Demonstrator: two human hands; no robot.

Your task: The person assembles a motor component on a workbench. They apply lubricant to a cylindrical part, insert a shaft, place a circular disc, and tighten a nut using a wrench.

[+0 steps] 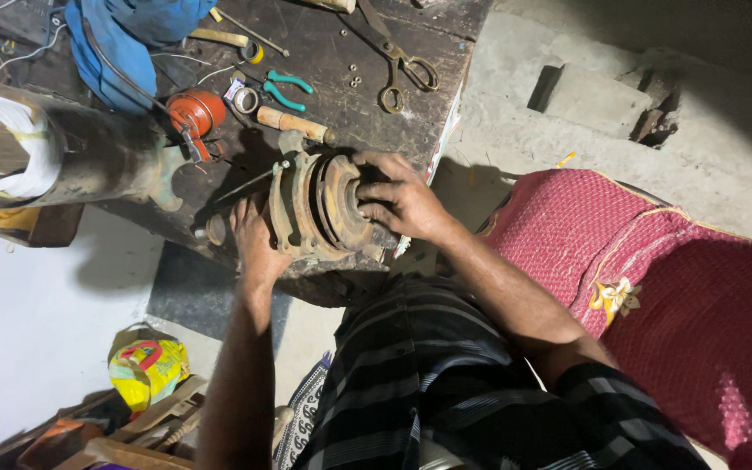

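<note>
Both hands (328, 222) around rusty pump housing (319, 204)

Bare forearms, dark garment (446, 383) with thin pale stripes.

Single head-worn view, looking steeply down from above

The camera sits close over the dark workbench (341, 52), facing its near edge; the bench fills the upper left, floor lies below it, and a red cushioned seat (654, 296) sits to its right.
</note>
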